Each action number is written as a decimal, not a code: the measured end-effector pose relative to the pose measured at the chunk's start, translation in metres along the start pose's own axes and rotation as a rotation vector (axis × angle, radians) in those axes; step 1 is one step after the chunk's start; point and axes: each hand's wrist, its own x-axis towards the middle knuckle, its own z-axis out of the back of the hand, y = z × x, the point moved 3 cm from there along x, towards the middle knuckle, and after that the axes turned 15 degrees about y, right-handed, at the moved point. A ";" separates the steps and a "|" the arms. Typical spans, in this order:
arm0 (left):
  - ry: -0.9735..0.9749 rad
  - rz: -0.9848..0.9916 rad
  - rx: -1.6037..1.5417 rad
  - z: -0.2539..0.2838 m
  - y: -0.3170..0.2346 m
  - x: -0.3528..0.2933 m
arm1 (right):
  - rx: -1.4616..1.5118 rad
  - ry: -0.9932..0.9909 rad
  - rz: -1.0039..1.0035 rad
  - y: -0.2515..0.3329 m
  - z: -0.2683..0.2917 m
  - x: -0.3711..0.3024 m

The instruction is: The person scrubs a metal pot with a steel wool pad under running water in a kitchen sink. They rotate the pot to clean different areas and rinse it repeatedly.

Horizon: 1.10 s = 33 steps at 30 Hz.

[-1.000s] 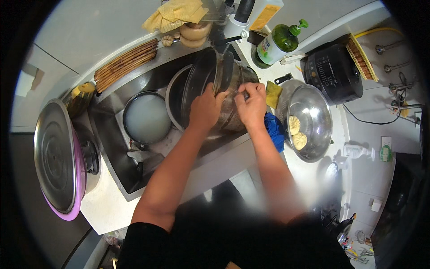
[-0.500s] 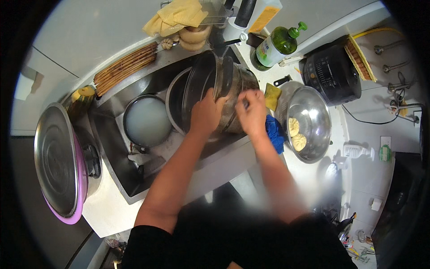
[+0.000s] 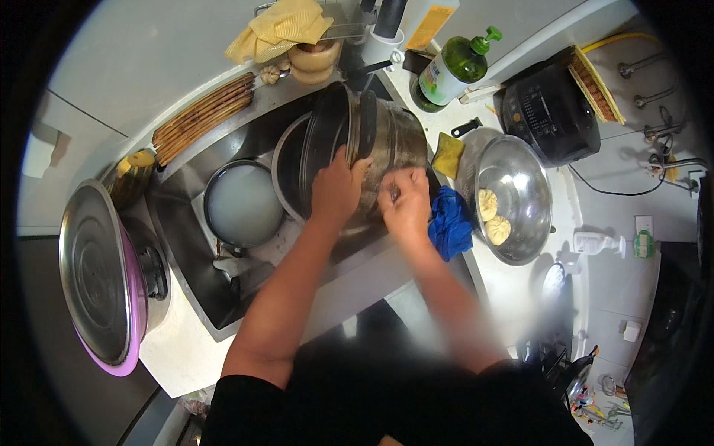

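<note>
A large steel pot (image 3: 400, 137) lies tipped on its side over the right half of the sink (image 3: 186, 279), its mouth facing left. My left hand (image 3: 335, 192) is closed around the pot's lower rim. Against the pot's outer wall, near its lower right side, my right hand (image 3: 407, 207) is closed on something small and greyish, mostly hidden by the fingers and blurred. Behind the pot's mouth shows part of another round metal vessel (image 3: 285, 160). A bowl of cloudy whitish water (image 3: 244, 202) stands left of it in the sink.
Right of the sink are a blue cloth (image 3: 450, 223), a yellow sponge (image 3: 448, 154) and a steel colander (image 3: 532, 193) holding two buns (image 3: 497, 229). A green soap bottle (image 3: 454, 70) and a black cooker (image 3: 549, 119) stand behind. Lidded basins (image 3: 97, 275) stand at left.
My right hand has moved down and slightly left along the pot's outer wall. The left hand keeps its hold on the rim, and the pot has shifted slightly.
</note>
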 end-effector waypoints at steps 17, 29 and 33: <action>0.052 0.031 0.006 -0.001 0.005 0.000 | 0.113 -0.023 -0.012 -0.012 0.007 0.032; 0.004 -0.048 -0.221 -0.001 0.017 -0.003 | 0.026 -0.004 0.084 0.017 0.000 0.020; 0.001 -0.098 -0.238 0.000 0.014 -0.003 | -0.005 0.044 0.022 0.006 0.000 0.001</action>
